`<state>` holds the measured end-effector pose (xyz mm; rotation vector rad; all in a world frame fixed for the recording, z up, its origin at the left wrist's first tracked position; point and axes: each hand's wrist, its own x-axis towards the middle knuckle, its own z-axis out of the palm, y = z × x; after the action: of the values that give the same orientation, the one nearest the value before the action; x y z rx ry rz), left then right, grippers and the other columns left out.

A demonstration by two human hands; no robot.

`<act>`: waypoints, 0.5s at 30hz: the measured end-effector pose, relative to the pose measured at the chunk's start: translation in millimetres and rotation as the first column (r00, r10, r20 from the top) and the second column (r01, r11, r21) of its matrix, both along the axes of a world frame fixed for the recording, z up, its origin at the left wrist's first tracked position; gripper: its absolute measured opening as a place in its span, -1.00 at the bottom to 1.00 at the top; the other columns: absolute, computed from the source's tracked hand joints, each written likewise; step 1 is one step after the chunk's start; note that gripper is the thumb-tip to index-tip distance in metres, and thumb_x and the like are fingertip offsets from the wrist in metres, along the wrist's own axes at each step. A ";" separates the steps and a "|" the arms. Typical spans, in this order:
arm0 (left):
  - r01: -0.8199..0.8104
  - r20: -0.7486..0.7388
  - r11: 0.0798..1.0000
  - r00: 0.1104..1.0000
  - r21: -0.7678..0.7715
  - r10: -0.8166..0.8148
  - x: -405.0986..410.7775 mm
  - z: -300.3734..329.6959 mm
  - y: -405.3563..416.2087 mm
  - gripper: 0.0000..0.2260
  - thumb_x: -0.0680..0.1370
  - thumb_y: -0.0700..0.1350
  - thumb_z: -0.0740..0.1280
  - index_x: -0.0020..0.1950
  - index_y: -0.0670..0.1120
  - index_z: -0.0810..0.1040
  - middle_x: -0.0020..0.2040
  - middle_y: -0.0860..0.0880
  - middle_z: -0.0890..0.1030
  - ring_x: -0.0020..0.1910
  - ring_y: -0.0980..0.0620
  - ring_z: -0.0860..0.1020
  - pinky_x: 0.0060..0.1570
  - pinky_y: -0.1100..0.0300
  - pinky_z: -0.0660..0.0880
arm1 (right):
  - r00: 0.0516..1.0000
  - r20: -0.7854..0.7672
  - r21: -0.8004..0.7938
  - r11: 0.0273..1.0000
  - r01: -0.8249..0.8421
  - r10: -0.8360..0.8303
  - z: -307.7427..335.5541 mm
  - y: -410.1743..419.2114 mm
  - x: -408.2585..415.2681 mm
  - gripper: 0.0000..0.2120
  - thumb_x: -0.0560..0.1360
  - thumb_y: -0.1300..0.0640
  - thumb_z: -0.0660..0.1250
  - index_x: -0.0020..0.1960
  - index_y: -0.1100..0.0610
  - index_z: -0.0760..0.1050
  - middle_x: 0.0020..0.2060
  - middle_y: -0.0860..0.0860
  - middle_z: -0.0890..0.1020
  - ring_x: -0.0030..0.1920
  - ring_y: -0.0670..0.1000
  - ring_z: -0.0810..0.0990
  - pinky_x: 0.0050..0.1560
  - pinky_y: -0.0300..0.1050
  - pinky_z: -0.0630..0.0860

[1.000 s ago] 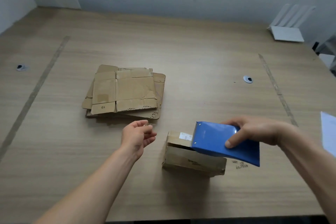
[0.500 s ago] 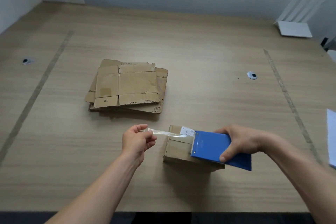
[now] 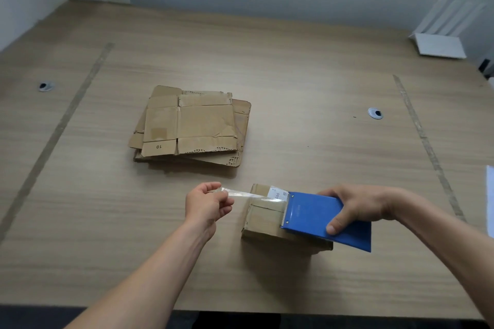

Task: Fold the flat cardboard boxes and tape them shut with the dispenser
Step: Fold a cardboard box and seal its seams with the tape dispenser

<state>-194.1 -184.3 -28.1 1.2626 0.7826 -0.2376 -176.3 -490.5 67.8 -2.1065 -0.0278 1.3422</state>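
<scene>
Big wooden table (image 3: 294, 67) takes up pretty much the whole view, with 2 round grommet holes in it, 1 far left (image 3: 46, 86) and 1 to the right (image 3: 375, 113). A white stand thing (image 3: 441, 40) sits at the far right corner by the wall.

Around the middle of the table there's a stack of flat cardboard boxes (image 3: 191, 125), the top one with "10" printed on a flap. Well apart from both hands.

Closer to the near edge is the folded box (image 3: 267, 218), sitting right between the hands. The blue tape dispenser (image 3: 318, 215) rests on top of it, toothed edge pointing left. The right hand (image 3: 355, 205) grips the dispenser, thumb curled over the near side, fingers wrapped round the far side.

The left hand (image 3: 207, 204) is just left of the box, not touching it, fingers curled and pinching the end of a strip of clear tape (image 3: 246, 193). The strip stretches from that pinch across the box's top left corner to the dispenser. There's a small white label (image 3: 276, 193) on the box top.
</scene>
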 end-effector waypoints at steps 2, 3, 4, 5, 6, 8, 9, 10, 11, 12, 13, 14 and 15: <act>0.002 -0.004 1.000 1.000 -0.003 -0.002 -0.4 -2.0 -0.9 -0.82 0.53 -0.42 0.32 0.05 -0.19 0.49 -0.21 -0.20 0.57 -0.34 -0.04 0.59 -0.31 0.13 0.59 | 1.000 0.007 -0.001 1.000 -0.002 0.002 1.5 1.8 -0.9 -0.47 0.23 -0.03 0.60 0.19 -0.08 0.59 0.01 -0.05 0.73 0.04 0.01 0.70 0.04 -0.10 0.62; 0.004 -0.006 1.000 1.000 -0.003 -0.004 -0.8 -2.8 -1.6 -0.82 0.53 -0.42 0.32 0.05 -0.19 0.49 -0.21 -0.20 0.57 -0.34 -0.04 0.59 -0.31 0.13 0.59 | 1.000 0.011 -0.008 1.000 -0.004 0.004 2.3 3.3 -1.6 -0.47 0.25 -0.04 0.58 0.20 -0.08 0.59 0.01 -0.06 0.73 0.04 0.00 0.71 0.05 -0.09 0.62; 0.005 -0.008 1.000 1.000 -0.004 -0.005 -1.1 -3.3 -2.3 -0.82 0.53 -0.42 0.32 0.05 -0.19 0.49 -0.20 -0.21 0.57 -0.34 -0.04 0.59 -0.31 0.13 0.58 | 1.000 0.021 -0.020 1.000 -0.004 0.004 2.1 4.5 -2.4 -0.48 0.26 -0.05 0.56 0.21 -0.08 0.58 0.02 -0.07 0.73 0.05 0.00 0.71 0.09 -0.04 0.62; 0.004 -0.010 1.000 1.000 -0.005 -0.004 -1.3 -4.0 -2.6 -0.82 0.53 -0.42 0.32 0.05 -0.19 0.49 -0.19 -0.21 0.57 -0.34 -0.04 0.59 -0.30 0.12 0.59 | 0.999 0.037 -0.031 1.000 -0.003 0.004 2.1 5.5 -3.2 -0.49 0.27 -0.08 0.55 0.20 -0.08 0.58 0.02 -0.07 0.73 0.05 0.01 0.70 0.12 0.00 0.61; 0.001 -0.012 1.000 1.000 -0.005 -0.001 -1.4 -4.6 -2.3 -0.82 0.53 -0.42 0.32 0.04 -0.19 0.49 -0.20 -0.22 0.57 -0.33 -0.05 0.59 -0.30 0.12 0.59 | 0.999 0.054 -0.039 0.999 -0.002 0.004 2.1 6.0 -3.8 -0.50 0.27 -0.11 0.53 0.19 -0.09 0.59 0.02 -0.07 0.73 0.05 0.02 0.70 0.14 0.02 0.60; -0.003 -0.017 1.000 1.000 0.001 0.003 -1.8 -6.3 -1.0 -0.81 0.52 -0.43 0.32 0.04 -0.18 0.49 -0.23 -0.21 0.58 -0.33 -0.05 0.59 -0.30 0.12 0.59 | 0.996 0.090 -0.046 0.999 -0.008 0.012 3.4 5.8 -3.9 -0.56 0.32 -0.18 0.50 0.16 -0.10 0.61 -0.01 -0.10 0.73 0.02 -0.01 0.71 0.13 0.01 0.60; -0.001 -0.019 1.000 1.000 0.005 0.001 -2.1 -7.2 -0.7 -0.80 0.52 -0.43 0.31 0.03 -0.18 0.49 -0.24 -0.21 0.58 -0.33 -0.06 0.59 -0.30 0.12 0.59 | 0.995 0.103 -0.048 0.999 -0.008 0.013 4.3 5.3 -3.8 -0.61 0.36 -0.19 0.49 0.15 -0.11 0.62 -0.02 -0.11 0.74 0.01 -0.03 0.71 0.12 -0.02 0.60; 0.002 -0.022 1.000 1.000 0.006 -0.002 -2.6 -8.0 -1.0 -0.80 0.52 -0.43 0.31 0.03 -0.18 0.49 -0.23 -0.20 0.58 -0.32 -0.07 0.60 -0.30 0.12 0.59 | 0.993 0.114 -0.050 0.999 -0.004 0.009 4.2 4.5 -3.9 -0.68 0.42 -0.17 0.49 0.14 -0.12 0.62 -0.03 -0.12 0.74 0.00 -0.04 0.71 0.11 -0.04 0.59; 0.006 -0.024 1.000 1.000 0.004 -0.006 -3.2 -8.6 -2.0 -0.81 0.52 -0.43 0.31 0.02 -0.18 0.49 -0.23 -0.20 0.58 -0.32 -0.07 0.60 -0.31 0.12 0.59 | 0.992 0.124 -0.057 0.998 -0.002 0.009 3.4 3.9 -3.9 -0.73 0.46 -0.14 0.49 0.13 -0.12 0.63 -0.03 -0.13 0.74 0.00 -0.05 0.71 0.09 -0.06 0.59; 0.009 -0.028 1.000 1.000 0.000 -0.009 -4.0 -9.1 -3.3 -0.81 0.52 -0.43 0.31 0.01 -0.17 0.49 -0.23 -0.20 0.58 -0.32 -0.06 0.60 -0.32 0.13 0.59 | 0.991 0.130 -0.064 0.998 -0.005 0.014 1.8 3.8 -4.0 -0.77 0.48 -0.11 0.50 0.12 -0.12 0.63 -0.04 -0.13 0.74 -0.01 -0.05 0.71 0.08 -0.08 0.59; 0.011 -0.031 1.000 0.999 -0.006 -0.012 -4.9 -9.6 -4.9 -0.81 0.52 -0.43 0.31 0.01 -0.17 0.49 -0.24 -0.19 0.58 -0.33 -0.06 0.60 -0.33 0.14 0.58 | 0.991 0.133 -0.073 0.997 -0.011 0.021 -0.4 4.0 -3.9 -0.78 0.48 -0.10 0.50 0.11 -0.12 0.63 -0.05 -0.13 0.74 -0.01 -0.05 0.71 0.06 -0.10 0.59; 0.012 -0.035 1.000 0.999 -0.011 -0.012 -5.7 -10.2 -6.5 -0.81 0.52 -0.43 0.31 0.01 -0.17 0.48 -0.25 -0.19 0.58 -0.34 -0.05 0.59 -0.33 0.14 0.58 | 0.991 0.134 -0.082 0.997 -0.017 0.027 -2.8 4.2 -3.9 -0.77 0.46 -0.10 0.51 0.10 -0.12 0.63 -0.05 -0.13 0.74 -0.01 -0.06 0.71 0.04 -0.12 0.59; 0.010 -0.038 1.000 0.999 -0.016 -0.011 -6.8 -11.0 -7.6 -0.81 0.52 -0.43 0.30 0.01 -0.17 0.48 -0.26 -0.17 0.57 -0.35 -0.05 0.59 -0.33 0.14 0.57 | 0.991 0.133 -0.092 0.996 -0.020 0.032 -4.7 4.7 -3.7 -0.76 0.45 -0.10 0.51 0.10 -0.13 0.64 -0.06 -0.14 0.74 -0.01 -0.06 0.71 0.04 -0.13 0.59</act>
<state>-200.9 -191.9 -39.1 1.2508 0.8058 -0.2768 -180.0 -485.8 63.1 -2.2773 -0.0517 1.2359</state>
